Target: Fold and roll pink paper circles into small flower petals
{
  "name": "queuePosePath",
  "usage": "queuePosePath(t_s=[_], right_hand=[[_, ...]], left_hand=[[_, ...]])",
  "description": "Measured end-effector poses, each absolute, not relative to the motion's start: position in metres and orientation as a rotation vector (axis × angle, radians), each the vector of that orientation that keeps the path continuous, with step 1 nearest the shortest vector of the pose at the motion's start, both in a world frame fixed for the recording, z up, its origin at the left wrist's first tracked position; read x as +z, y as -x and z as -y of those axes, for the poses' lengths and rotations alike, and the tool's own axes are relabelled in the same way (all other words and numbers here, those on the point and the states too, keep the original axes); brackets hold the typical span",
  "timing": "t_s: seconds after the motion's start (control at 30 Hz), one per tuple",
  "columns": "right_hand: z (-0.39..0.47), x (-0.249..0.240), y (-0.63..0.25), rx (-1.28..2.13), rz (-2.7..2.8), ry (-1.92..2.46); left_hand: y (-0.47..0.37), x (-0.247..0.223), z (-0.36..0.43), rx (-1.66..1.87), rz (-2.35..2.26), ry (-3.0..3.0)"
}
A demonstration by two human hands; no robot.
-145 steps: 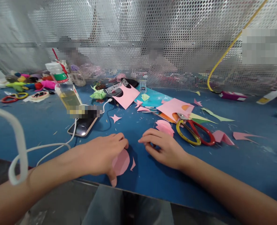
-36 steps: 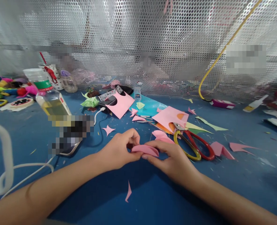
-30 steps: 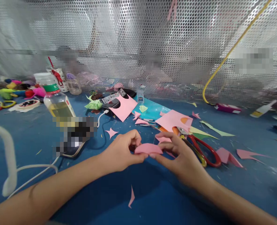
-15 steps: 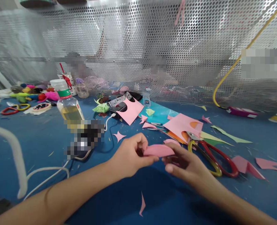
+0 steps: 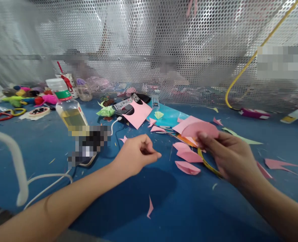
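My right hand [image 5: 233,153] pinches a folded pink paper piece [image 5: 198,130] with a rounded edge, between thumb and fingers, above the paper heap. My left hand [image 5: 137,153] hangs over the table with its fingers curled and thumb and forefinger tips close together, nothing visible in them. Between the hands lie several folded pink paper pieces [image 5: 189,155], the nearest one [image 5: 187,167] by itself. A yellow scissor handle [image 5: 212,168] shows beside my right hand, which hides the rest of the scissors. A thin pink scrap [image 5: 150,207] lies nearer to me.
A bottle of yellow liquid [image 5: 70,111] and a phone with a cable stand left. A cut pink sheet [image 5: 138,114] leans on a black device, near a blue sheet [image 5: 169,114]. Pink scraps [image 5: 277,163] lie right. A perforated metal screen [image 5: 149,40] closes the back.
Both hands held the folded pink paper together; my left hand has let go. My right hand has carried it up and right, uncovering pink pieces on the table and now covering most of the scissors.
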State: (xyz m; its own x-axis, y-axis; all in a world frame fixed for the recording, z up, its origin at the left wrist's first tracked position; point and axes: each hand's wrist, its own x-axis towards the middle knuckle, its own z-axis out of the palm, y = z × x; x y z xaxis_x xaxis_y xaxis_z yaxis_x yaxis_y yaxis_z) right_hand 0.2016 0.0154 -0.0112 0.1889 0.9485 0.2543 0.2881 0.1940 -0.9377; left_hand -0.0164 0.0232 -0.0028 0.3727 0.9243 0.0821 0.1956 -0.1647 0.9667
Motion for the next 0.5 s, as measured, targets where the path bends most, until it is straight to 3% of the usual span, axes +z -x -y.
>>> queuePosePath(t_s=[0.5], right_hand=[[-0.007,-0.006,-0.195,0.877,1.846,1.208]], left_hand=[[0.016,-0.006,-0.038,0.683,-0.782,-1.513]])
